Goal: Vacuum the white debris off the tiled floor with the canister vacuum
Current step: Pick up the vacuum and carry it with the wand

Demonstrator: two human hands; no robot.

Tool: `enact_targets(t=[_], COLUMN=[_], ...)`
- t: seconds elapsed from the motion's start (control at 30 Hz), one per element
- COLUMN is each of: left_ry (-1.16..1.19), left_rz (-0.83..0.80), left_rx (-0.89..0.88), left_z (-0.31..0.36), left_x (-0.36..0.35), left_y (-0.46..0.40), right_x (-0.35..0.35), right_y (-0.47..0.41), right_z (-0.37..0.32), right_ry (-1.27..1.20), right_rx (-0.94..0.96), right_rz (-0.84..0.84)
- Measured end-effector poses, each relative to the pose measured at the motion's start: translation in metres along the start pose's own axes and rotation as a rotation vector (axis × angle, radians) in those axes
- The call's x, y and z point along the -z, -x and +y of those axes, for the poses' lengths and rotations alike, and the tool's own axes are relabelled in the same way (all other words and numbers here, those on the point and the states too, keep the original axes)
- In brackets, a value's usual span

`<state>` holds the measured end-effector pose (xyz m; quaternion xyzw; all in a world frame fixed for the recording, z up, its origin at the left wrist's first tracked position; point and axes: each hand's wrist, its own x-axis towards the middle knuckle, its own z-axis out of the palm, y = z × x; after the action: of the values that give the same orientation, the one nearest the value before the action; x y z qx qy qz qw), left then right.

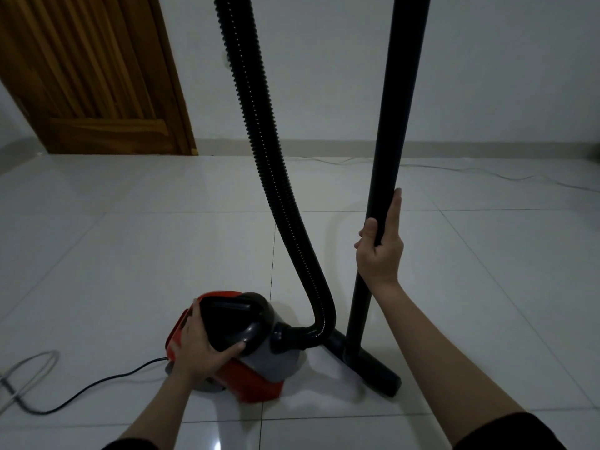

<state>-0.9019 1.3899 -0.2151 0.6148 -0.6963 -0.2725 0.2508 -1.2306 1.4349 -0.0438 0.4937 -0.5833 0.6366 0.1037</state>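
The left hand (203, 344) reaches down, fingers curled over the red vacuum (240, 349) on the tiled floor (130, 254). The right hand (380, 245), arm outstretched, grips the upright black tube (394, 125).

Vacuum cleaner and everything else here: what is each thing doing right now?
Canister: on floor, left hand gripping its top.
Hose: plugged into canister, looping upward.
Wand: upright, right hand gripping it.
Floor nozzle: resting on tiles.
Power cord: trailing from canister.
Door: closed.
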Motion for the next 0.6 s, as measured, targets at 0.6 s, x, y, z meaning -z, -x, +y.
enact_targets(t=[0.6], left_ry=[-0.045], left_rz=[0.108], left_rx=[0.117], left_z=[0.055], left_x=[-0.030], left_y=[0.008], right_x=[0.002], right_y=[-0.004], right_z=[0.005], right_ry=[-0.032], right_rx=[-0.080], right_rz=[0.031])
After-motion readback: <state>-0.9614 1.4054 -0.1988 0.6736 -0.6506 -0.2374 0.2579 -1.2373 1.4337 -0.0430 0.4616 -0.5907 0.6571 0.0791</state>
